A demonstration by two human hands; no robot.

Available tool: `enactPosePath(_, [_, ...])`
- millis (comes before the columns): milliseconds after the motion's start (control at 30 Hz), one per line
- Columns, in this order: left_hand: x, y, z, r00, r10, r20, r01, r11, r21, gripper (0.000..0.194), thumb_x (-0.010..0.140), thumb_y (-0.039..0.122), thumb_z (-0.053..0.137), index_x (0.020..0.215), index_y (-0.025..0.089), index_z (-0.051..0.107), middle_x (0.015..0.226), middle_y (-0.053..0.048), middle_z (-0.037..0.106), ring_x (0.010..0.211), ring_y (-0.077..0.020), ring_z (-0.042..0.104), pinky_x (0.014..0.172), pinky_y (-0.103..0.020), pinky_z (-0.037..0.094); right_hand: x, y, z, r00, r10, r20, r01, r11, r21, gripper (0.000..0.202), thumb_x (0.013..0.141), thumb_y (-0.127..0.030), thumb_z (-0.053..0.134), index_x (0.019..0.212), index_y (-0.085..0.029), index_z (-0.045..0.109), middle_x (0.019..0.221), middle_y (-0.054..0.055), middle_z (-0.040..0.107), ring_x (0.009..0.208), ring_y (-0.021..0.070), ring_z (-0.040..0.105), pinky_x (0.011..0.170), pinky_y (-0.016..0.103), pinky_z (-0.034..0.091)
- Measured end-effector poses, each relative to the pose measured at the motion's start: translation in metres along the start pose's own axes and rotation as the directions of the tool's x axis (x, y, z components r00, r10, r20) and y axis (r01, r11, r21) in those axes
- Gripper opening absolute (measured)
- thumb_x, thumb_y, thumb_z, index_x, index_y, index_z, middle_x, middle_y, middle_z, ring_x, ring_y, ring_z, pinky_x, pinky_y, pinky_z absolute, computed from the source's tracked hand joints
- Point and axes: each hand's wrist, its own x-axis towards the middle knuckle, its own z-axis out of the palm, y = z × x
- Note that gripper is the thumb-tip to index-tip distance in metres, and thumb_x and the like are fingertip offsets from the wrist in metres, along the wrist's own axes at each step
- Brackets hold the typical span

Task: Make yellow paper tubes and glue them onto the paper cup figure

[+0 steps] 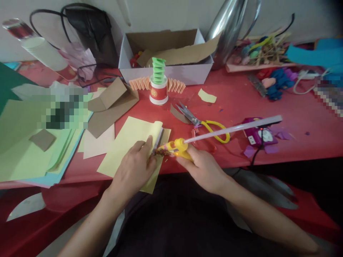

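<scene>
A yellow glue gun (178,148) (a white glue stick (235,128) protrudes from its rear) is gripped in the right hand (202,167), nozzle aimed toward the left hand (135,166). A folded yellow paper sheet (128,142) is pressed flat under the left hand's fingers. Yellow-handled scissors (203,125) are located just beyond the right hand.

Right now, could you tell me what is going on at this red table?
A person sits at the red table doing paper craft. The right hand holds a yellow glue gun with a white glue stick protruding from its back, its nozzle at the folded edge of a pale yellow paper sheet. The left hand presses that fold down. Yellow-handled scissors lie just beyond, and a paper-limbed cup figure stands before a cardboard box.
</scene>
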Motion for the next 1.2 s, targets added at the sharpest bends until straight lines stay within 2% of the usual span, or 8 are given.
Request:
enactPosePath(233, [0.0,0.002,-0.003,1.0,-0.011,0.0,0.011,1.0,0.03,0.056,0.09,0.021,0.045,0.145,0.012,0.047,0.105,-0.011,0.065,0.086,-0.0241,0.066,0.076,-0.036,0.054,0.03,0.01,-0.01,0.981,0.037,-0.191,-0.031,0.999,0.034,0.044,0.097,-0.038,0.05,0.138,-0.021,0.054,0.11,0.012,0.074,0.103,0.0333,0.069,0.086,0.042,0.052])
enactPosePath(367, [0.001,0.002,-0.001,1.0,0.012,-0.009,-0.012,0.999,0.029,0.057,0.089,0.02,0.046,0.145,0.01,0.047,0.106,-0.013,0.065,0.088,-0.0249,0.066,0.077,-0.037,0.054,0.024,0.014,-0.012,0.974,0.013,-0.228,0.006,0.996,0.086,0.044,0.098,-0.038,0.049,0.138,-0.022,0.055,0.11,0.011,0.075,0.103,0.0329,0.069,0.088,0.043,0.052])
enactPosePath(500, [0.001,0.001,0.002,1.0,0.016,-0.008,-0.016,0.999,0.051,0.057,0.089,0.02,0.046,0.145,0.01,0.046,0.108,-0.013,0.064,0.092,-0.0262,0.065,0.08,-0.038,0.053,0.014,0.018,-0.01,0.971,0.011,-0.238,0.023,0.99,0.14,0.045,0.098,-0.038,0.049,0.14,-0.024,0.053,0.11,0.01,0.075,0.107,0.032,0.069,0.091,0.044,0.052])
enactPosePath(633, [0.0,0.001,0.001,1.0,0.029,0.007,-0.029,0.998,0.061,0.056,0.091,0.022,0.045,0.146,0.01,0.044,0.103,-0.012,0.063,0.089,-0.0255,0.064,0.079,-0.038,0.053,0.018,0.018,-0.007,0.975,0.057,-0.214,-0.031,0.992,0.125,0.044,0.098,-0.041,0.048,0.138,-0.024,0.055,0.111,0.01,0.075,0.107,0.0327,0.069,0.09,0.045,0.052])
enactPosePath(733, [0.0,0.003,-0.002,0.999,0.034,0.022,-0.034,0.999,0.038,0.054,0.094,0.023,0.043,0.146,0.011,0.044,0.107,-0.014,0.063,0.095,-0.0271,0.064,0.083,-0.041,0.054,0.019,0.015,-0.004,0.981,0.085,-0.176,-0.075,0.995,0.058,0.045,0.098,-0.042,0.046,0.137,-0.021,0.054,0.107,0.012,0.075,0.099,0.0333,0.07,0.083,0.044,0.052])
enactPosePath(1000, [0.0,0.006,-0.003,0.999,0.029,0.034,-0.029,0.999,0.012,0.051,0.1,0.027,0.033,0.145,0.009,0.046,0.112,-0.015,0.064,0.104,-0.029,0.064,0.09,-0.044,0.053,-0.008,0.007,-0.002,0.999,0.031,-0.025,-0.032,0.998,-0.045,0.037,0.099,-0.041,0.046,0.127,-0.019,0.058,0.09,0.008,0.076,0.077,0.0269,0.071,0.064,0.033,0.048])
enactPosePath(1067, [0.0,0.006,-0.004,0.999,0.018,0.042,-0.019,0.999,0.028,0.052,0.1,0.027,0.033,0.147,0.009,0.045,0.112,-0.015,0.064,0.103,-0.0292,0.065,0.089,-0.044,0.053,-0.004,0.009,-0.004,0.999,0.037,-0.033,-0.039,0.998,-0.048,0.038,0.099,-0.042,0.045,0.127,-0.019,0.058,0.09,0.008,0.076,0.079,0.0277,0.071,0.064,0.033,0.048])
enactPosePath(1200, [0.0,0.006,-0.005,0.999,-0.003,0.053,-0.001,0.998,0.067,0.051,0.1,0.026,0.034,0.147,0.011,0.044,0.114,-0.014,0.064,0.101,-0.0288,0.066,0.086,-0.043,0.053,0.017,0.018,-0.01,0.988,0.049,-0.147,-0.058,0.997,-0.052,0.04,0.099,-0.041,0.045,0.131,-0.02,0.056,0.098,0.01,0.076,0.088,0.0296,0.072,0.069,0.034,0.05])
